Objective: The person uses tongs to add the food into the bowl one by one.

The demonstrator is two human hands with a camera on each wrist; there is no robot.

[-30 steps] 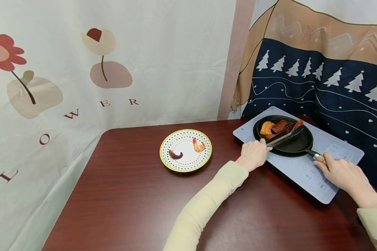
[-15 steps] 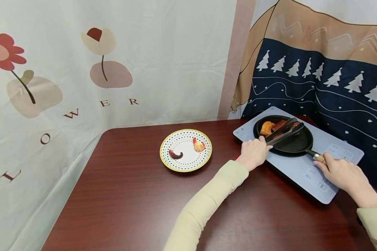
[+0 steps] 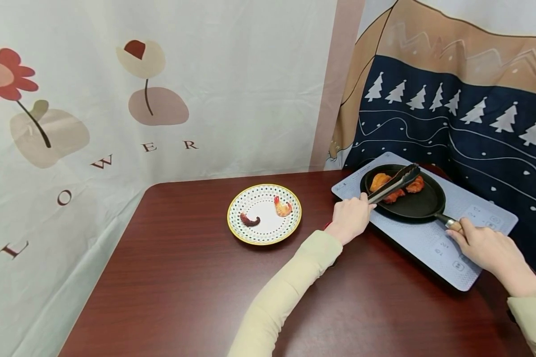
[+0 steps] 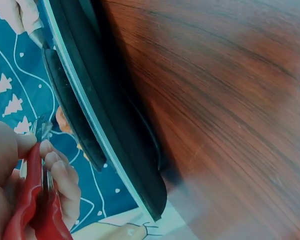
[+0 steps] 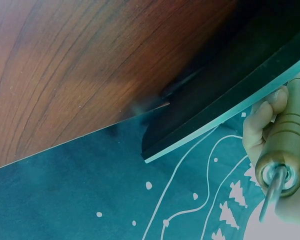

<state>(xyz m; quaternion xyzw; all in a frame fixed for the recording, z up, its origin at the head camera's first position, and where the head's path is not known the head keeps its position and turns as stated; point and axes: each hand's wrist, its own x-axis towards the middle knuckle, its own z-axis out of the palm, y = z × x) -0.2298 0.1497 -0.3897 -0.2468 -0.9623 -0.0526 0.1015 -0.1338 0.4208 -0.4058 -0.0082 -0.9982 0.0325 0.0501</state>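
My left hand [image 3: 352, 217] grips tongs by red handles [image 4: 31, 187], seen in the left wrist view. The dark tips of the tongs [image 3: 398, 181] slant over a black frying pan [image 3: 422, 204], their arms close together. An orange piece of food [image 3: 378, 181], a reddish piece [image 3: 394, 197] below the tongs and another reddish piece [image 3: 415, 185] right of them lie in the pan. The tongs partly cover the food; I cannot tell whether they pinch any. My right hand [image 3: 489, 244] holds the pan's wooden handle [image 5: 285, 137].
The pan stands on a pale blue cooktop [image 3: 429, 248] at the table's right. Left of it, a dotted plate [image 3: 263, 237] with a yellow rim bears a shrimp [image 3: 283, 207] and a dark curled tentacle [image 3: 249, 220]. Printed curtains [image 3: 250, 89] hang behind the table [image 3: 183, 277].
The tongs' arms, spread around the reddish food earlier, have come together and swung up and left. My left hand has shifted slightly left. The right hand stays on the handle.
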